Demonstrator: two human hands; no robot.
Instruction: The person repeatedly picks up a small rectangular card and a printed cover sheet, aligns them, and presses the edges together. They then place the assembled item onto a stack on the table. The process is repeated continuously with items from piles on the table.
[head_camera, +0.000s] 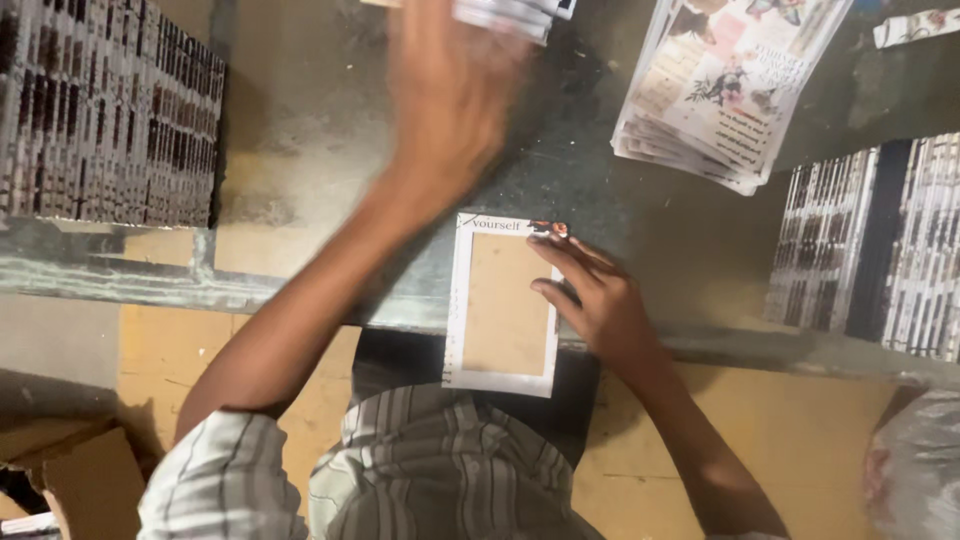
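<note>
A rectangular piece with a brown cardboard face and a white printed border (503, 305) lies at the near edge of the dark worktable (300, 150), overhanging it toward me. My right hand (592, 295) rests its fingertips on the piece's right edge and top right corner. My left hand (450, 95) is blurred, stretched out toward a small stack of printed sheets (510, 14) at the top edge of the view; whether it touches that stack cannot be told.
A fanned pile of printed floral sheets (725, 85) lies at the far right. Dense stacks of bound items stand at the left (105, 110) and right (870, 250). A cardboard box (85, 480) sits low left, a plastic bag (915, 465) low right.
</note>
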